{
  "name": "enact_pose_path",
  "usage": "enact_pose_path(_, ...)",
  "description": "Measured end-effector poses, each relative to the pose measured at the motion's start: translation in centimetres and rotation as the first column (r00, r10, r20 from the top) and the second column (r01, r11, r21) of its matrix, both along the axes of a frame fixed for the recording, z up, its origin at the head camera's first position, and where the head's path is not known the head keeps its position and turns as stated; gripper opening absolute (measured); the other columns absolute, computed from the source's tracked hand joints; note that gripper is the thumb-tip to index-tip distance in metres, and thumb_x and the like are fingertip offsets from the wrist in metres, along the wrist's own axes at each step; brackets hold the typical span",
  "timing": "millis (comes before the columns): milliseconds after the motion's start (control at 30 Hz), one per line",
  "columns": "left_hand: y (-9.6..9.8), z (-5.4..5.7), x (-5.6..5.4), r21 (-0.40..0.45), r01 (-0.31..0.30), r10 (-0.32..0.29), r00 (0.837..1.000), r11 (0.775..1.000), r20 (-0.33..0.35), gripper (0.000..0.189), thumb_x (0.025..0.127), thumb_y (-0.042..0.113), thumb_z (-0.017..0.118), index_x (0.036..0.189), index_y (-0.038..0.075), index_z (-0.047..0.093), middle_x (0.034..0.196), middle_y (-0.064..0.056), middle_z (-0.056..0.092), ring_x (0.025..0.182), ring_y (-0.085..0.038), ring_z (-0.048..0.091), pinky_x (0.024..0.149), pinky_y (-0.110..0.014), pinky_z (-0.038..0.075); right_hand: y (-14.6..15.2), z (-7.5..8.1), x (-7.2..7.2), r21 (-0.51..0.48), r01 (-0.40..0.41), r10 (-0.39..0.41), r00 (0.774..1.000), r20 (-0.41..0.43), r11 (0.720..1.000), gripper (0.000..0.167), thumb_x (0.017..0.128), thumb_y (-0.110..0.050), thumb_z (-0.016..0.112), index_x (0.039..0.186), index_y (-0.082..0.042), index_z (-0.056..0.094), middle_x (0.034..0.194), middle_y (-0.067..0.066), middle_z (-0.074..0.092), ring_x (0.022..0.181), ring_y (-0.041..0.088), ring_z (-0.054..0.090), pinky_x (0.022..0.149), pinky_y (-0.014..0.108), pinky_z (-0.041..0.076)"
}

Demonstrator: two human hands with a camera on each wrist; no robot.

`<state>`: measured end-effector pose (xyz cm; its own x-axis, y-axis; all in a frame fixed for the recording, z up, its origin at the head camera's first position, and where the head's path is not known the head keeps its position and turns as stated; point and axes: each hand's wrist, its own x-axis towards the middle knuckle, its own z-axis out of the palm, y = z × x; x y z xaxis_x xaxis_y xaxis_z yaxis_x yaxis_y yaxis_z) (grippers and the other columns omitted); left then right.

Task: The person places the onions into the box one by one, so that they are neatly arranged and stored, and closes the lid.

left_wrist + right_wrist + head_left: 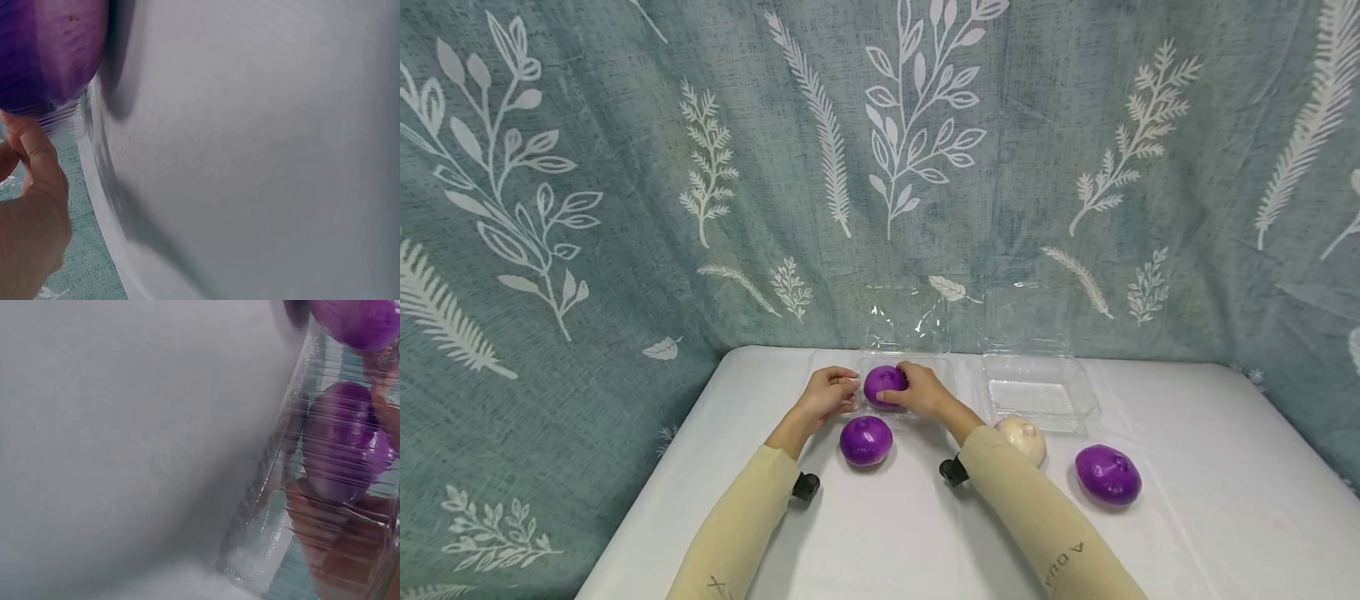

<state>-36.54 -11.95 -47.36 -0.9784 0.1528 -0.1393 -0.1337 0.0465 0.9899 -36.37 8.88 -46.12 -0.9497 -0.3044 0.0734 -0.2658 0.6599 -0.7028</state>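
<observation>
In the head view a purple onion (pixel 884 386) sits inside the left clear plastic clamshell box (pixel 934 367). My right hand (pixel 925 390) grips this onion, thumb on the near side and fingers behind. Through the box's ribbed wall, the right wrist view shows the onion (pixel 340 440) with the fingers around it. My left hand (pixel 829 393) pinches the box's left edge; the left wrist view shows its fingertips (pixel 25 128) at the ribbed plastic. Just in front of the box lies a second purple onion (pixel 866 441).
Another clear clamshell box (pixel 1037 392) stands open on the right. Near it lie a white onion (pixel 1024 438), partly hidden by my right sleeve, and a third purple onion (pixel 1108 475). A patterned curtain (pixel 880 167) hangs behind the white-covered table (pixel 880 542).
</observation>
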Motion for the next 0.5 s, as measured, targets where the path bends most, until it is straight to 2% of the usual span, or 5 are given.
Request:
enact_pose_path(100,0.09,-0.09,0.01,-0.004,-0.005,0.005,1.000,1.000,-0.006,0.034,0.099,-0.002,0.058,0.132,-0.010,0.056,0.100,-0.016,0.062,0.068,-0.013,0.059,0.060,-0.022,0.060,-0.08,0.10,0.01,0.016,-0.003,0.003,1.000,0.012,1.000,0.065,0.092,-0.033,0.078,0.135,0.009,0.054,0.124,0.024,0.065,0.116,0.036,0.063,0.104,0.048,0.053)
enact_pose_path(333,0.12,-0.02,-0.01,-0.006,-0.013,0.013,1.000,1.000,-0.014,0.031,0.097,-0.004,0.057,0.128,-0.009,0.058,0.089,-0.006,0.058,0.069,-0.013,0.059,0.061,-0.022,0.060,-0.12,-0.03,-0.34,0.063,-0.014,0.012,0.999,0.031,0.998,0.064,0.092,-0.037,0.076,0.133,0.008,0.056,0.120,0.022,0.067,0.111,0.034,0.065,0.101,0.047,0.055)
enact_pose_path(500,0.01,0.13,-0.08,-0.017,-0.006,0.005,1.000,1.000,-0.010,0.031,0.098,-0.003,0.058,0.128,-0.010,0.057,0.092,-0.010,0.059,0.071,-0.014,0.059,0.062,-0.024,0.062,-0.30,0.14,-0.50,0.134,-0.044,0.041,0.999,0.023,0.990,0.062,0.094,-0.039,0.073,0.130,0.009,0.056,0.116,0.021,0.066,0.108,0.033,0.065,0.098,0.045,0.057)
